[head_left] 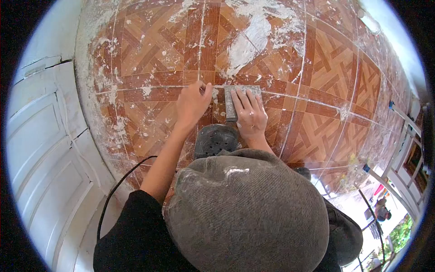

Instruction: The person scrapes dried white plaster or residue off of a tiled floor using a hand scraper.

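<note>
My right hand (pixel 250 113) lies over a grey rectangular block (pixel 231 113) on the tiled floor, its fingers stretched across the block's face. White residue speckles the back of that hand. To the left, close to a white grout line, is my left hand (pixel 194 105) with its fingers curled in. Whatever those fingers may hold is hidden. Brown parquet-patterned tiles (pixel 149 54) spread around both hands, spattered with white material. Beyond the block, a thick white patch (pixel 249 43) covers part of the tiles.
Just below the block is a dark perforated shoe (pixel 215 139), partly behind a grey-clad knee (pixel 249 204). A white panelled door (pixel 41 136) and a black cable (pixel 111 192) are at left. A metal ladder (pixel 401 156) stands at right, with a person (pixel 383 211) farther away.
</note>
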Demonstrator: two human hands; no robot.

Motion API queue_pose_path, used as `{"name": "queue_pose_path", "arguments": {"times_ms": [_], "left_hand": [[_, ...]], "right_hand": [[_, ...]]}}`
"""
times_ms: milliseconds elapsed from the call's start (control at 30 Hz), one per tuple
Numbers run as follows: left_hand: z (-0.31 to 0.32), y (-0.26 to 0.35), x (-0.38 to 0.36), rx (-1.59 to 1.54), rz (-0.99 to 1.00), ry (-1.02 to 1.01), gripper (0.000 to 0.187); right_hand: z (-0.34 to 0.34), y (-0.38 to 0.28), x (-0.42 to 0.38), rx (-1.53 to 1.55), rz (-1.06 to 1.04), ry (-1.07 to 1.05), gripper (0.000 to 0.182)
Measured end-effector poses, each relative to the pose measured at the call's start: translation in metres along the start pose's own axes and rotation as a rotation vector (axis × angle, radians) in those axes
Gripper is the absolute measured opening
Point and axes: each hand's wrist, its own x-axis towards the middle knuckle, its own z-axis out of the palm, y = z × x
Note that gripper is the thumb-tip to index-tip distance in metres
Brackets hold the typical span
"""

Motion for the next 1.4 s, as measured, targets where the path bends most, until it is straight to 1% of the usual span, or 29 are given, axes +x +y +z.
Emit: {"name": "queue_pose_path", "arguments": {"times_ms": [67, 100, 167, 200, 267, 400, 467, 600, 767, 900, 1000, 1067, 1100, 1167, 1200, 1267, 1333, 1400], "left_hand": [[0.000, 0.002, -0.016, -0.070, -0.020, -0.034, 0.034], [0.011, -0.005, -0.005, -0.112, 0.006, -0.028, 0.034], [0.012, -0.011, -0.013, -0.174, -0.041, -0.136, 0.034], [0.012, -0.012, -0.015, -0.175, -0.052, -0.141, 0.034], [0.014, -0.011, -0.021, -0.454, -0.193, -0.332, 0.033], [0.027, -0.015, -0.023, -0.511, -0.139, -0.340, 0.034], [0.031, -0.010, -0.022, -0.394, 0.057, -0.187, 0.032], [0.042, -0.012, -0.025, -0.358, 0.076, -0.148, 0.029], [0.050, -0.006, -0.032, -0.453, 0.019, -0.058, 0.027], [0.046, -0.006, -0.035, -0.451, -0.001, -0.064, 0.028], [0.042, -0.003, -0.025, -0.476, -0.061, -0.097, 0.028], [0.042, -0.003, -0.015, -0.483, 0.036, -0.019, 0.026], [0.041, -0.003, -0.015, -0.484, 0.034, -0.014, 0.026], [0.036, -0.001, -0.014, -0.581, -0.074, -0.158, 0.025], [0.038, -0.002, -0.015, -0.581, -0.070, -0.154, 0.025], [0.044, -0.009, -0.018, -0.476, 0.024, -0.045, 0.024], [0.042, -0.006, -0.004, -0.467, 0.031, -0.040, 0.024], [0.044, -0.006, -0.006, -0.473, 0.044, -0.030, 0.024]], "right_hand": [[-0.007, -0.007, -0.004, 0.006, 0.064, 0.031, 0.037], [0.003, -0.002, 0.007, -0.042, 0.057, 0.042, 0.037], [0.005, -0.008, 0.010, 0.011, 0.106, 0.061, 0.036], [0.005, -0.009, 0.011, 0.014, 0.103, 0.050, 0.036], [0.002, -0.009, 0.013, -0.013, 0.102, 0.040, 0.035], [0.003, -0.011, 0.019, 0.000, 0.114, 0.052, 0.034], [-0.003, -0.011, 0.028, 0.008, 0.131, 0.039, 0.033], [0.008, -0.022, 0.008, -0.026, 0.147, 0.042, 0.030], [0.003, -0.019, 0.005, 0.007, 0.116, 0.031, 0.030], [0.001, -0.018, 0.011, 0.055, 0.078, 0.092, 0.031], [0.005, -0.021, 0.019, 0.004, 0.103, 0.073, 0.031], [0.003, -0.020, 0.030, 0.005, 0.111, 0.080, 0.031], [0.002, -0.020, 0.034, 0.005, 0.117, 0.089, 0.031], [0.005, -0.027, 0.023, 0.003, 0.138, 0.083, 0.031], [0.006, -0.029, 0.021, -0.003, 0.165, 0.077, 0.032], [0.008, -0.027, 0.026, -0.018, 0.147, 0.093, 0.032], [0.007, -0.022, 0.036, -0.001, 0.136, 0.112, 0.031], [0.006, -0.025, 0.032, -0.018, 0.136, 0.098, 0.031]]}}
